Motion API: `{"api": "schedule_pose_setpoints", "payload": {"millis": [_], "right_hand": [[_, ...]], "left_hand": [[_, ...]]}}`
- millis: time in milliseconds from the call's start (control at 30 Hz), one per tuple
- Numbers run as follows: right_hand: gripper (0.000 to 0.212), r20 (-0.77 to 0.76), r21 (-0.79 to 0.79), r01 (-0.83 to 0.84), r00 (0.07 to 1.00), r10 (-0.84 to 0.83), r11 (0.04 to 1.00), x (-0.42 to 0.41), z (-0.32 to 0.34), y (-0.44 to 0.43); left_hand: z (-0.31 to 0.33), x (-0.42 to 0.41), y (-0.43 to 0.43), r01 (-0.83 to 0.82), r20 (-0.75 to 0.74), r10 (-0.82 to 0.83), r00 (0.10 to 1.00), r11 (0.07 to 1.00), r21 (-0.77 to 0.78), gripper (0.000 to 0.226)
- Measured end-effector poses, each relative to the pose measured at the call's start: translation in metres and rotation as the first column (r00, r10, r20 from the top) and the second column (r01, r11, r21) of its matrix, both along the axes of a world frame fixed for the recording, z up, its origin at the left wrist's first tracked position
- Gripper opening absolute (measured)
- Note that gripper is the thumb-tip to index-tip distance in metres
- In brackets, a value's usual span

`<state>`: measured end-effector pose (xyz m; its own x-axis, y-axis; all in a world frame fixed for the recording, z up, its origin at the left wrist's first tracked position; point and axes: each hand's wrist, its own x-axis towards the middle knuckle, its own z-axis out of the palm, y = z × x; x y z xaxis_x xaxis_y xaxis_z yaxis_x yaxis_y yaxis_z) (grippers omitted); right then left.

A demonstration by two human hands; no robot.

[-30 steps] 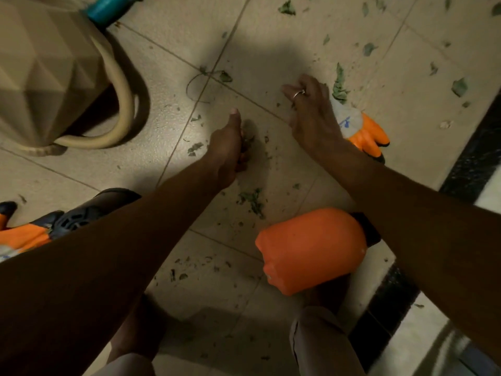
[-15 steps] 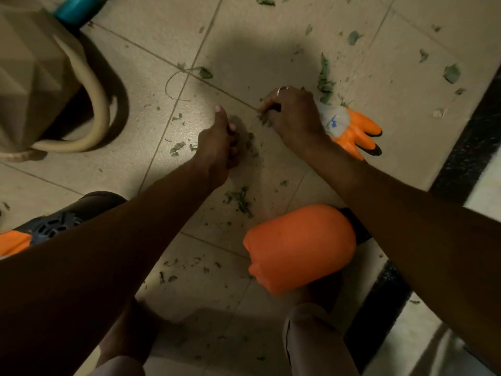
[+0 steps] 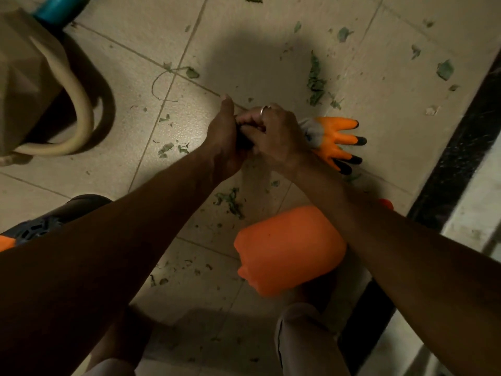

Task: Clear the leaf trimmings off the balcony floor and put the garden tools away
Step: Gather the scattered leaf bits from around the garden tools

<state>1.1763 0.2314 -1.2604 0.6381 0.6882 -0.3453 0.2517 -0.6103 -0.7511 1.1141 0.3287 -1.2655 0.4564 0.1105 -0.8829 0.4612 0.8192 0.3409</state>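
My left hand [image 3: 222,139] and my right hand [image 3: 273,134] meet low over the tiled floor [image 3: 244,31]. The left stands on its edge, thumb up, fingers curled towards the right hand. The right, with a ring on it, has its fingers curled into the left palm around something dark that looks like leaf trimmings; most of it is hidden. More leaf trimmings [image 3: 315,80] lie scattered beyond the hands, and a small clump [image 3: 230,199] lies below them. An orange and grey garden glove [image 3: 336,142] lies partly under my right wrist.
An orange plastic bottle [image 3: 290,248] lies on its side under my right forearm. A beige faceted watering can [image 3: 24,77] stands at the far left, a teal object [image 3: 54,9] behind it. A dark tool with orange parts [image 3: 46,223] sits left. A black floor strip [image 3: 461,147] runs along the right.
My right hand has drawn back from the floor near the glove and closed in against my left hand, which has barely moved. The view has shifted slightly.
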Motion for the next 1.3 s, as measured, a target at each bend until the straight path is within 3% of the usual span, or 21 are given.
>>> {"api": "schedule_pose_setpoints", "payload": {"millis": [100,167,300,367,433,467,567,667,733,800,867,933,967,1033,1133,1233,1300], "right_hand": [[0.030,-0.041,0.048,-0.161,0.986,0.163,0.986,0.005,-0.002,-0.005],[0.024,-0.081,0.116,-0.151,0.984,0.161,0.982,0.005,-0.003,-0.009],[0.009,-0.014,0.194,0.037,0.999,-0.035,0.980,0.011,-0.004,-0.014],[0.021,0.103,0.206,0.134,0.982,-0.158,0.969,0.024,-0.008,-0.019],[0.024,0.337,0.070,0.188,0.920,-0.201,0.980,0.042,-0.015,-0.026],[0.032,0.446,-0.071,0.206,0.882,-0.154,0.976,0.051,-0.017,-0.029],[0.061,0.488,-0.384,0.225,0.873,-0.010,0.896,0.074,-0.032,-0.039],[0.047,0.505,-0.458,0.138,0.853,0.129,0.878,0.085,-0.042,-0.038],[0.024,0.560,-0.469,0.154,0.813,0.158,0.870,0.090,-0.040,-0.034],[0.019,0.543,-0.469,0.148,0.826,0.152,0.871,0.094,-0.038,-0.036],[0.026,0.461,-0.434,0.118,0.881,0.108,0.893,0.093,-0.032,-0.034],[0.026,0.336,-0.296,0.186,0.939,-0.080,0.937,0.085,-0.015,-0.027],[0.025,0.198,-0.216,0.270,0.953,-0.229,0.938,0.078,-0.002,-0.024],[0.022,-0.093,-0.083,0.450,0.885,-0.456,0.889,0.062,0.022,-0.020],[0.018,-0.361,-0.027,0.601,0.739,-0.568,0.799,0.034,0.064,-0.019],[0.019,-0.516,0.029,0.691,0.629,-0.582,0.722,0.013,0.104,-0.019],[0.015,-0.525,0.021,0.681,0.630,-0.572,0.732,0.000,0.127,-0.018]], "left_hand": [[-0.003,0.000,0.001,-0.050,-0.066,0.053,0.996,0.998,0.042,0.072],[-0.001,-0.001,0.000,-0.040,-0.071,0.045,0.996,0.996,0.081,0.065],[0.002,0.001,-0.002,0.029,-0.104,-0.005,0.995,0.972,0.232,0.055],[-0.002,0.004,0.001,0.022,-0.079,-0.002,0.997,0.967,0.255,0.051],[-0.004,0.006,0.003,0.027,-0.043,-0.018,0.999,0.974,0.223,0.048],[-0.005,0.007,0.003,0.038,-0.024,-0.034,0.999,0.978,0.203,0.048],[-0.007,0.010,0.003,0.046,0.017,-0.050,0.999,0.986,0.160,0.049],[-0.009,0.016,0.002,0.042,-0.025,-0.039,0.999,0.988,0.146,0.049],[-0.010,0.019,0.003,0.037,-0.059,-0.029,0.998,0.988,0.150,0.049],[-0.008,0.019,0.003,0.055,-0.081,-0.042,0.996,0.983,0.173,0.049],[-0.003,0.017,0.002,0.091,-0.106,-0.070,0.992,0.973,0.211,0.051],[0.007,0.015,0.003,0.112,-0.137,-0.080,0.987,0.962,0.251,0.052],[0.013,0.015,0.003,0.115,-0.146,-0.078,0.986,0.957,0.267,0.051],[0.026,0.015,0.006,0.117,-0.152,-0.076,0.985,0.951,0.285,0.051],[0.052,0.013,0.005,0.147,-0.144,-0.108,0.984,0.944,0.295,0.049],[0.082,0.019,-0.003,0.153,-0.091,-0.134,0.987,0.958,0.243,0.059],[0.102,0.026,-0.013,0.135,-0.028,-0.133,0.991,0.984,0.116,0.063]]}}
